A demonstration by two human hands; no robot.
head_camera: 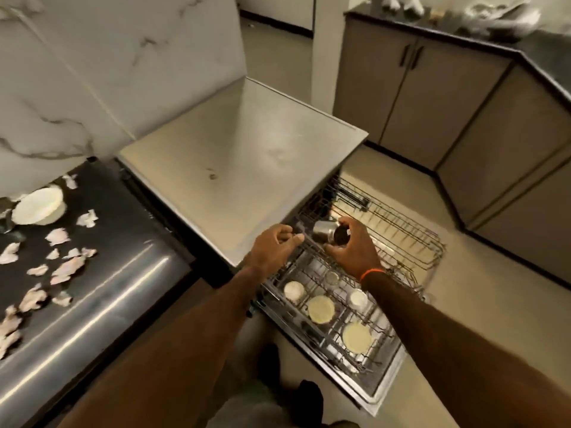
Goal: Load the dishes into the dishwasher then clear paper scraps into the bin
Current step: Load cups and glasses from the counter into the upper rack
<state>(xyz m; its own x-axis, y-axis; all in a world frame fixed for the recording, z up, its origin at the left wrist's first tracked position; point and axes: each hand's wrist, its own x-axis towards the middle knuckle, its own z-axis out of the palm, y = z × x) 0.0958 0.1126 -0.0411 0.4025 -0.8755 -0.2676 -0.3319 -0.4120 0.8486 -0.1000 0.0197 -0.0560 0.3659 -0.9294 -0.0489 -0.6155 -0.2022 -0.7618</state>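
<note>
The dishwasher (241, 168) stands open with both wire racks pulled out. My right hand (352, 248) grips a steel tumbler (324, 231) tilted on its side over the upper rack (401, 236). My left hand (275, 245) hovers at the rack's near left edge with its fingers loosely curled and nothing in them. The lower rack (336, 322) holds several pale plates and bowls (321, 308). A white bowl (38, 206) sits on the dark counter (123, 230) at the left, with several paper scraps (66, 268) scattered around it.
Grey cabinets (432, 97) with a dark countertop run along the right and back, carrying blurred items. The open dishwasher door (380, 390) lies low in front of my feet. Beige floor stretches between the dishwasher and the cabinets. A marble wall stands behind the counter.
</note>
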